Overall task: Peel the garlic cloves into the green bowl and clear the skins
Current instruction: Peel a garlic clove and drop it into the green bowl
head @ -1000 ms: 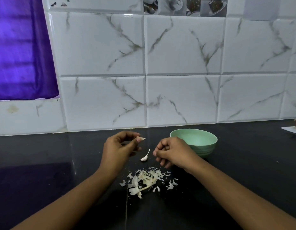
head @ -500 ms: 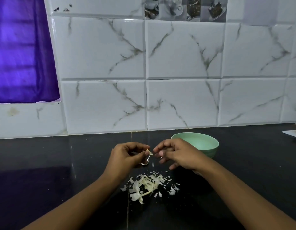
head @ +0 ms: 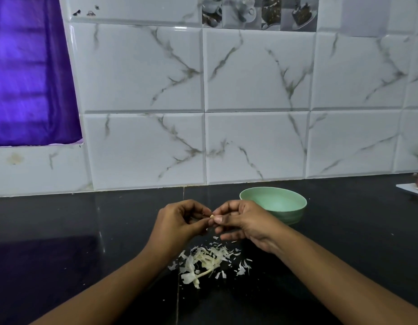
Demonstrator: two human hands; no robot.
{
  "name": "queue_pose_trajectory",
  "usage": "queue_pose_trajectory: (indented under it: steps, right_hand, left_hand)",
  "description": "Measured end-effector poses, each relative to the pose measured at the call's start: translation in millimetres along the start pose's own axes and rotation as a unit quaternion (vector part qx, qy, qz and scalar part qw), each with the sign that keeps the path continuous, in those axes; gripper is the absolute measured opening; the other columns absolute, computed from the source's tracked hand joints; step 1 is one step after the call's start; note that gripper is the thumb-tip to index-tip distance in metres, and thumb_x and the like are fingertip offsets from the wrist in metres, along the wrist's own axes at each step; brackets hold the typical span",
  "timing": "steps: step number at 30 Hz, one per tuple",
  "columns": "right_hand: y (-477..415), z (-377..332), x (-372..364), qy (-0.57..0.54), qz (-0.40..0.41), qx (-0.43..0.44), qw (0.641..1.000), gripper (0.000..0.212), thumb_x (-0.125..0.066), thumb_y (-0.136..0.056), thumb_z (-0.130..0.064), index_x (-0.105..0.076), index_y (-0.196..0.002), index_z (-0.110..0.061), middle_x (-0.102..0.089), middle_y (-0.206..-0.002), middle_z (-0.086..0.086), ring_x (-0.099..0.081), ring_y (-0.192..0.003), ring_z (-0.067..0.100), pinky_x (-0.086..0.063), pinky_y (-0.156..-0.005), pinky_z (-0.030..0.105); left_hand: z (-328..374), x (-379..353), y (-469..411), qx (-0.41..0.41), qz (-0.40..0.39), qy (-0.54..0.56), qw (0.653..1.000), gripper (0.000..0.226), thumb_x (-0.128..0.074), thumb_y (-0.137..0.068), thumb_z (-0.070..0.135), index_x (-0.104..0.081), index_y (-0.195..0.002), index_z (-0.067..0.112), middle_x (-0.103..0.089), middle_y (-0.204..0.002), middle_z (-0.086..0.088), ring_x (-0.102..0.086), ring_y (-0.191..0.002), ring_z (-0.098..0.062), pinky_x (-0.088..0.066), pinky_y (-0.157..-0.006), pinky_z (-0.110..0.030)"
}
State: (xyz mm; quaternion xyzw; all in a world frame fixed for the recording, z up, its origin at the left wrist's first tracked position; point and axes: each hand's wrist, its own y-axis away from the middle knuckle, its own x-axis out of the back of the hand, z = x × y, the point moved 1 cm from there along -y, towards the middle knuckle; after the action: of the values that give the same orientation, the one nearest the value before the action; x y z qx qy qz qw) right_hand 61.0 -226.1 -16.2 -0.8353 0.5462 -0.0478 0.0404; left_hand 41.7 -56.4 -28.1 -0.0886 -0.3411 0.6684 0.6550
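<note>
Garlic clove [head: 212, 216], only its pale tip showing, is pinched between the curled fingertips of the left hand [head: 179, 225] and right hand [head: 244, 221], probably so one steadies it while the other picks at its skin. Straight below the pinch the skins [head: 208, 261] lie heaped on the dark counter [head: 86, 219], where peelings fall. The green bowl [head: 285, 200] sits just beyond the right hand, handy for dropping the clove.

left hand [head: 179, 227], right hand [head: 246, 222], fingers [head: 218, 219] pinching together
</note>
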Motion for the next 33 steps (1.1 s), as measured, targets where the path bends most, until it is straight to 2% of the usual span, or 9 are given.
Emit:
queue_pose_trajectory:
  steps: [3,5,8,10,15,19,23,28,33]
  right_hand:
    - [-1.0,-0.6,7.2,0.085,0.039,0.031,0.995,0.013,-0.069,-0.079,0.003,-0.064,-0.084,-0.007,-0.065,-0.071,0.006,-0.063,-0.059,0.008,-0.055,-0.055,0.021]
    - [-2.9,-0.4,13.0,0.181,0.08,0.055,0.979,0.017,-0.072,-0.077,0.005,-0.067,-0.082,-0.011,-0.062,-0.064,-0.001,-0.061,-0.06,0.007,-0.056,-0.06,0.023]
    - [-6.6,2.9,20.1,0.27,0.115,0.057,0.954,0.015,-0.073,-0.077,0.001,-0.069,-0.077,-0.014,-0.063,-0.065,-0.001,-0.06,-0.061,0.009,-0.056,-0.06,0.025]
    - [-8.4,6.5,21.5,0.326,0.115,0.052,0.937,0.01,-0.073,-0.078,-0.002,-0.07,-0.079,-0.012,-0.064,-0.07,0.003,-0.06,-0.062,0.011,-0.055,-0.058,0.023]
    - [-12.2,15.3,20.0,0.408,0.116,0.052,0.904,0.014,-0.071,-0.081,-0.006,-0.067,-0.076,-0.019,-0.063,-0.064,-0.002,-0.061,-0.059,0.013,-0.055,-0.057,0.025]
    - [-16.5,21.3,20.9,0.454,0.103,0.044,0.884,0.006,-0.069,-0.082,-0.009,-0.069,-0.083,-0.015,-0.06,-0.064,-0.007,-0.051,-0.041,-0.006,-0.039,-0.049,0.006]
    - [-16.9,23.0,19.8,0.484,0.094,0.051,0.869,0.007,-0.073,-0.08,-0.01,-0.073,-0.087,-0.01,-0.061,-0.069,-0.004,-0.046,-0.038,-0.01,-0.034,-0.049,0.002]
    - [-17.3,21.4,20.7,0.489,0.082,0.057,0.867,0.014,-0.075,-0.078,-0.011,-0.074,-0.092,-0.01,-0.062,-0.071,-0.004,-0.047,-0.039,-0.013,-0.035,-0.049,0.001]
    - [-17.2,13.9,16.2,0.542,0.06,0.071,0.835,0.014,-0.073,-0.079,-0.012,-0.075,-0.093,-0.011,-0.07,-0.081,0.002,-0.05,-0.044,-0.01,-0.034,-0.05,0.003]
  left_hand:
    - [-3.6,-0.3,-2.3,0.009,-0.018,-0.085,0.996,0.014,-0.079,-0.077,0.019,-0.071,-0.088,0.024,-0.073,-0.077,0.007,-0.07,-0.069,-0.004,-0.052,-0.065,-0.015]
    - [-6.8,-2.7,-3.8,0.018,-0.092,-0.223,0.97,0.017,-0.069,-0.087,0.027,-0.071,-0.103,0.032,-0.071,-0.094,0.017,-0.064,-0.088,0.005,-0.048,-0.077,-0.013]
    - [-10.5,-11.6,-3.6,0.002,-0.217,-0.416,0.883,0.031,-0.047,-0.097,0.037,-0.057,-0.126,0.041,-0.047,-0.136,0.018,-0.033,-0.129,-0.008,-0.031,-0.103,-0.031]
    - [-10.2,-12.9,-3.7,0.011,-0.236,-0.457,0.857,0.033,-0.04,-0.099,0.038,-0.054,-0.127,0.046,-0.034,-0.145,0.016,-0.02,-0.135,-0.013,-0.021,-0.108,-0.039]
    - [-14.0,-4.2,-7.0,0.054,-0.233,-0.38,0.893,0.034,-0.039,-0.099,0.029,-0.059,-0.118,0.049,-0.04,-0.136,0.016,-0.027,-0.13,-0.012,-0.019,-0.108,-0.037]
    - [-22.1,-5.5,-8.9,0.06,-0.231,-0.404,0.883,0.036,-0.035,-0.101,0.036,-0.044,-0.131,0.052,-0.027,-0.15,0.015,-0.014,-0.14,-0.014,-0.011,-0.113,-0.041]
    - [-17.0,-7.4,-10.1,0.045,-0.257,-0.358,0.896,0.032,-0.042,-0.098,0.031,-0.059,-0.112,0.055,-0.028,-0.149,0.021,-0.014,-0.14,-0.01,-0.006,-0.112,-0.04]
    - [-10.1,3.9,-8.1,0.015,-0.205,-0.256,0.945,0.034,-0.05,-0.078,0.033,-0.063,-0.068,0.063,-0.049,-0.12,0.03,-0.037,-0.124,-0.003,-0.022,-0.113,-0.039]
    - [-21.1,10.7,-12.4,0.005,-0.154,-0.265,0.952,0.037,-0.057,-0.08,0.032,-0.06,-0.068,0.067,-0.055,-0.105,0.031,-0.048,-0.114,-0.006,-0.035,-0.105,-0.039]
